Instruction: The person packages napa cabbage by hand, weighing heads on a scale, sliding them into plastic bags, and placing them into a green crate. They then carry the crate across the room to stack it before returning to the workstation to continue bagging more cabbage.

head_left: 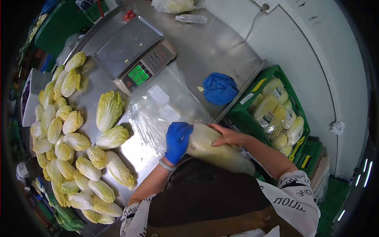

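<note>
Close against my body is a clear plastic bag with pale napa cabbage (209,148) inside. My left hand (177,140), in a blue glove, pinches the bag's end with its fingers closed. My bare right hand (231,136) is wrapped round the upper side of the bagged cabbage, thumb across it. Flat on the table just beyond my left hand lies a stack of clear plastic bags (148,118) with white labels (170,113). Left of those bags are loose napa cabbages (109,110), the larger heap (63,150) being further left.
A digital scale (130,47) with a lit green display stands at the back of the steel table. A crumpled blue bag (220,89) lies near the right edge. Beside the table, a green crate (242,114) holds bagged cabbages (272,110). Several tomatoes (129,15) sit behind the scale.
</note>
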### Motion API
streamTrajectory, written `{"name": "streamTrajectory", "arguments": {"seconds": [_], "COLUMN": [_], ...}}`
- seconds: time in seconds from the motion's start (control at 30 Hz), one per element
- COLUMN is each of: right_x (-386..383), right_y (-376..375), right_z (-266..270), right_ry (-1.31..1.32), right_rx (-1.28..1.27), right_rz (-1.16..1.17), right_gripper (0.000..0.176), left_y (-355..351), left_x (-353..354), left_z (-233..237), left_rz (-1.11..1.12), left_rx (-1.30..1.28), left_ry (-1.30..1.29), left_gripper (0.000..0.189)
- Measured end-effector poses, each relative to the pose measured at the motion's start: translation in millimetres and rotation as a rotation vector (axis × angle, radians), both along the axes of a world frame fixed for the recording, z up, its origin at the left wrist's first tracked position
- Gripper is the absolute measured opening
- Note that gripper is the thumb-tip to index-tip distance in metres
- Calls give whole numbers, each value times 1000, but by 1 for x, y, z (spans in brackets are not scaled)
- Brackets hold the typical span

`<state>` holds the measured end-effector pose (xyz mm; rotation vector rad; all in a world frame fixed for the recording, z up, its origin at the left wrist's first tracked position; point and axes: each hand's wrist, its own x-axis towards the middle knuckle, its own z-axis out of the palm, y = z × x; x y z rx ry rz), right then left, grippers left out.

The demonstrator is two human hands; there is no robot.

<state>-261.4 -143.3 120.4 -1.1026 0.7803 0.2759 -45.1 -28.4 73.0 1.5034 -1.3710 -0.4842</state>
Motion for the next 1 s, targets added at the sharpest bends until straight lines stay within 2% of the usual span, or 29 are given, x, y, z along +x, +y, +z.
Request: {"name": "streamTrajectory", "arguments": {"seconds": [0.03,0.13,0.23,0.3,0.4,0.47,0.5,0.53,0.57,0.6,0.63,0.67,0.73,0.77,0.8,0.83,0.9,0.93,1.0], "right_x": [4,-3,-8,-6,0,10,16,26,35,47,59,73,98,104,104,103,90,85,88], "right_y": [-4,-5,6,11,5,-10,-14,-10,-13,-18,-21,-20,-8,-4,-2,-2,1,5,19], "right_z": [5,3,-16,-28,-53,-60,-62,-61,-59,-51,-40,-28,-9,-5,-20,-11,11,10,23], "right_ry": [-39,-3,58,-73,-254,-150,-98,-252,-285,-319,-352,-437,-324,-268,-313,-374,-487,-556,-393], "right_rx": [-60,38,86,114,32,191,269,354,244,135,27,-108,-236,-297,-280,-164,73,-15,-457], "right_rz": [91,-87,-210,-221,-170,-337,-420,-642,-615,-587,-561,-557,-555,-554,-582,-571,-548,-505,-436], "right_gripper": [89,89,88,85,77,74,73,80,82,85,88,95,92,90,79,77,71,52,39], "left_y": [-2,3,9,8,-9,-29,-39,-51,-59,-62,-64,-65,-53,-40,-30,-19,6,18,35], "left_x": [3,9,6,-18,-38,-44,-35,-22,-13,-8,-4,3,28,43,52,64,89,101,102], "left_z": [13,41,36,23,50,57,57,55,55,63,70,64,51,46,38,34,33,39,37], "left_rz": [15,23,-81,-86,-280,-401,-373,-344,-313,138,585,681,545,270,228,213,166,72,39], "left_rx": [-10,-32,-8,-60,-98,-95,-157,-221,-285,-272,-250,-199,22,196,250,364,354,385,307], "left_ry": [-49,-216,-292,-256,-276,-274,-326,-380,-436,-384,-315,-150,620,1201,1343,1396,1606,1780,1861], "left_gripper": [15,17,20,19,22,26,30,35,39,45,52,54,59,61,52,46,45,48,51]}}
